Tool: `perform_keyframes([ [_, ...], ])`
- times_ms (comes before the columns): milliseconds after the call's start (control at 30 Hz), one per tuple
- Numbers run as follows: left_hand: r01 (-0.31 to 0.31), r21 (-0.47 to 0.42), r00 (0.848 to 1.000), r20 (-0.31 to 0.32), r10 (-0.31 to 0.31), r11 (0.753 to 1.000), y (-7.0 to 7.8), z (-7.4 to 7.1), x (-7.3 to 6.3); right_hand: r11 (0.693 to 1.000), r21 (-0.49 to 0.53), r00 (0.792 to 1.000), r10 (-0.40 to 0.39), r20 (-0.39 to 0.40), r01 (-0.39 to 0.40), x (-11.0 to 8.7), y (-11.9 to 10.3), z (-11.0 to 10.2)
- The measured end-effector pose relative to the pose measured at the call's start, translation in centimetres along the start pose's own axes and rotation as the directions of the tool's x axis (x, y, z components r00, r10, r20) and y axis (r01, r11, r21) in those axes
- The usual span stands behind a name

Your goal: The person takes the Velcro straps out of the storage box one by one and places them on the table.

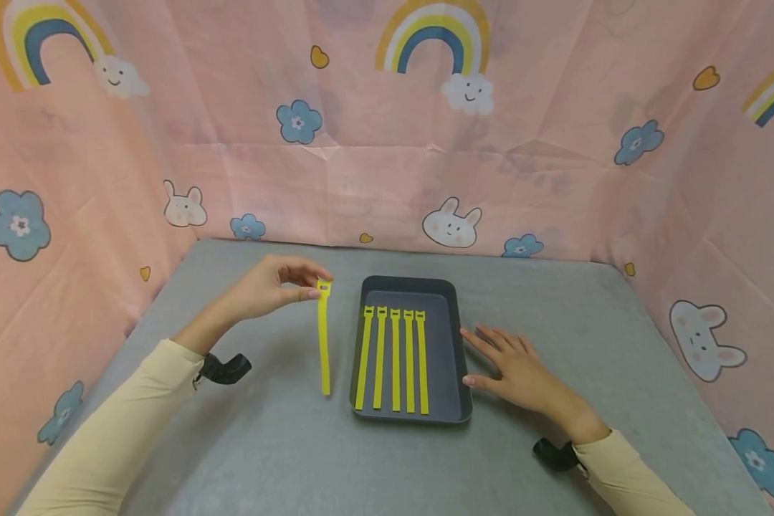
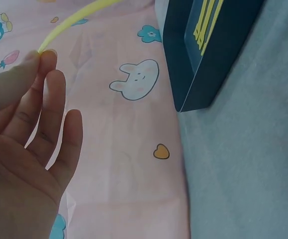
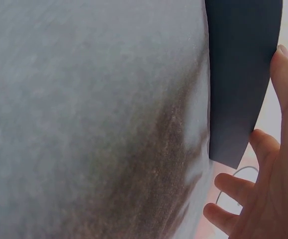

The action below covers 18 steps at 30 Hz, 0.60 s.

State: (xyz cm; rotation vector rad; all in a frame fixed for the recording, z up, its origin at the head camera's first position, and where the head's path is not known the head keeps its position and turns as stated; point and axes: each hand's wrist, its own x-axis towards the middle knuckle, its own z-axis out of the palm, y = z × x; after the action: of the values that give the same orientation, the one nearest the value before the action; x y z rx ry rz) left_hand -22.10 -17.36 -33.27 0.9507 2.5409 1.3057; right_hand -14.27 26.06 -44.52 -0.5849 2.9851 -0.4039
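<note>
My left hand [image 1: 267,287] pinches the slotted head of a yellow strap cable tie [image 1: 324,344] between thumb and forefinger. The tie hangs straight down, left of a dark grey tray [image 1: 445,365]. Inside the tray, several matching yellow cable ties [image 1: 396,358] lie side by side, heads toward the back. In the left wrist view the held tie [image 2: 70,21] curves up from the fingertips. My right hand [image 1: 516,369] is spread beside the tray's right side, thumb and forefinger touching its rim. The right wrist view shows fingertips against the tray's outer wall [image 3: 243,74].
A grey cloth-covered table [image 1: 264,444] carries the tray. Pink patterned fabric [image 1: 335,193] encloses the table at the back and both sides. Black wrist devices [image 1: 226,369] are strapped at both cuffs.
</note>
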Motion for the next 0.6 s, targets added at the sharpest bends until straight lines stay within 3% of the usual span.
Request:
perform_keyframes([
  [267, 0.004, -0.034, 0.999, 0.052, -0.002, 0.999, -0.6, 0.7, 0.2, 1.0, -0.008, 1.0, -0.001, -0.007, 0.0, 0.0, 0.1, 0.0],
  [600, 0.023, -0.084, 0.996, 0.083, -0.016, 0.996, -2.8, 2.5, 1.1, 1.0, 0.0, 1.0, 0.002, 0.0, -0.002, 0.0, 0.1, 0.1],
])
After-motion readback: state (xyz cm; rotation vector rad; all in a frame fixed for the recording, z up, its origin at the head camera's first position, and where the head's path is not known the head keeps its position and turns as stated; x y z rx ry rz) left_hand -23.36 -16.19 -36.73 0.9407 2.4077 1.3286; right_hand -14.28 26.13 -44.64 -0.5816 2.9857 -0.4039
